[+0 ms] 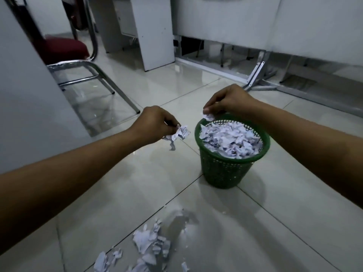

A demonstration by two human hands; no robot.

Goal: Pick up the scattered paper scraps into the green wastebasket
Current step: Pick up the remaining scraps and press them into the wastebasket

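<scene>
A green mesh wastebasket [225, 173] stands on the tiled floor, filled nearly to its rim with white paper scraps [231, 141]. My right hand [229, 101] hovers over the basket's far rim, fingers pinched on a small crumpled scrap [208, 116]. My left hand [155, 122] is just left of the basket, above the floor, gripping a bunch of scraps [180, 133] that dangles below the fingers. A pile of loose scraps [151, 246] lies on the floor near the bottom of the view.
A chrome-framed chair [78, 67] with a red seat stands at the left, beside a white panel [23, 95]. White desk panels [155, 32] and metal table legs [255, 75] line the back.
</scene>
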